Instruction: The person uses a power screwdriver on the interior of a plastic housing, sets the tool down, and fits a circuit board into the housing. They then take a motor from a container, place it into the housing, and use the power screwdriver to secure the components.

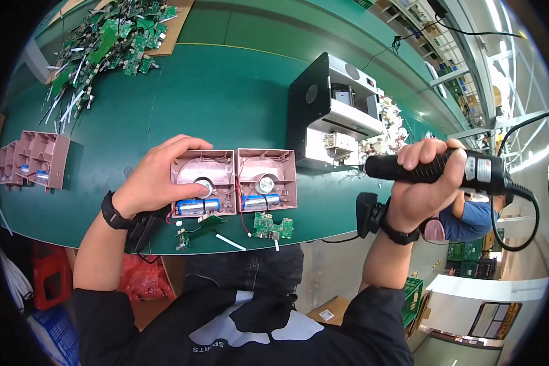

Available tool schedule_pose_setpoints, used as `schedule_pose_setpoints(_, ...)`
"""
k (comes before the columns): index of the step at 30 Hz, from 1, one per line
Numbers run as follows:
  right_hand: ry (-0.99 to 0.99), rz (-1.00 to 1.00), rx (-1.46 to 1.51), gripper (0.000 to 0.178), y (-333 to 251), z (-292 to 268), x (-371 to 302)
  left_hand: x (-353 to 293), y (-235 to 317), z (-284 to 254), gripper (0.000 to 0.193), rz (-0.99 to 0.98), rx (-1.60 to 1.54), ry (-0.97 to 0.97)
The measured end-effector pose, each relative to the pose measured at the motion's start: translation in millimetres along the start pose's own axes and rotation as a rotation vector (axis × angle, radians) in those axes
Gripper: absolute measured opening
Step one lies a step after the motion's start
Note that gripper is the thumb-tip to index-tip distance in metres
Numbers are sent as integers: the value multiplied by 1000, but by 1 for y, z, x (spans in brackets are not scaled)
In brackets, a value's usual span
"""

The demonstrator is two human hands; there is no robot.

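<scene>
Two pink plastic housings stand side by side near the table's front edge. My left hand (pixel 146 177) grips the left housing (pixel 223 163) by its left side, its thumb over the round silver part inside. The right housing (pixel 288 174) is untouched; its round silver part (pixel 266 184) and blue cylindrical battery (pixel 261 202) show plainly. Another blue battery (pixel 202 206) lies in the left housing. Thin wires run to green circuit boards (pixel 273 227) in front. Raised at the right, my right hand (pixel 430 171) is wrapped around a black corded electric screwdriver (pixel 387 168), its front end pointing left.
A black-and-white box-shaped machine (pixel 311 100) stands behind the housings, beside a pile of small whitish parts (pixel 389 122). A heap of green circuit boards (pixel 113 39) lies far left. More pink housings (pixel 53 158) sit at left. A person in blue (pixel 463 222) is at right.
</scene>
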State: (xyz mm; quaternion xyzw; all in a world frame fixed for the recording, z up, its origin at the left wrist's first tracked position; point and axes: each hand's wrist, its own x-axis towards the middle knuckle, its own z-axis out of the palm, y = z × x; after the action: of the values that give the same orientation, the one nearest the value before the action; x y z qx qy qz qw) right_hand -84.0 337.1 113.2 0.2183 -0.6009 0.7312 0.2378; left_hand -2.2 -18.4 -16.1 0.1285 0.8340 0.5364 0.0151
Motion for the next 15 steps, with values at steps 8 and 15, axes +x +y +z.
schedule_pose_setpoints(8, 12, 55, -51, 31, 25, 3, 12, 0, 2, 0, 61, -10, 24, -9)
schedule_pose_setpoints(15, -210, 108, 306, 43, -15, 52, -28, -4, -2, -3, 62, -17, 52, 10)
